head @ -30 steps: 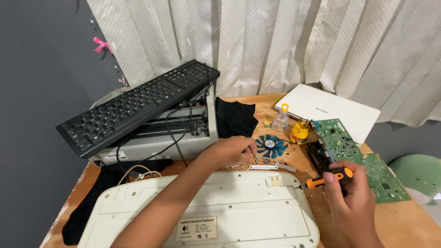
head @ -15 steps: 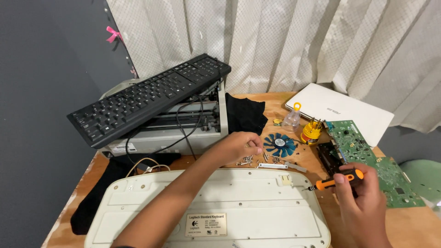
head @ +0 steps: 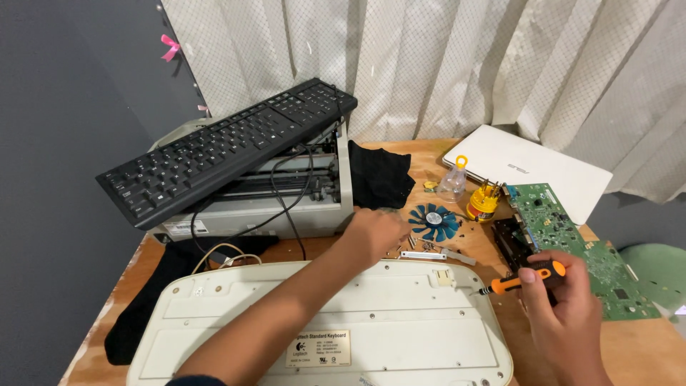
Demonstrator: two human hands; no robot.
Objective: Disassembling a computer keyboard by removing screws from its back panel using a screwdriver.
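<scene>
Cream plastic fills the foreground: an upturned white keyboard [head: 321,329] lies back-up on the wooden table [head: 429,154]. The left hand [head: 375,232] has stayed at the loose screws [head: 418,246] at its twelve o'clock, fingers curled down on them; whether it pinches one I cannot tell. The right hand [head: 564,314], at three o'clock, still grips the orange screwdriver [head: 525,277], tip near the keyboard's corner. A blue fan [head: 434,220] sits beyond

Surface [head: 429,154] is crowded: white keyboard [head: 321,329] fills front edge, printer [head: 271,207] w/ black keyboard [head: 221,146] blocks left-back. Small free strip at center, btw. fan [head: 434,220], loose screws [head: 414,246] & circuit board [head: 572,236] on right edge.
</scene>
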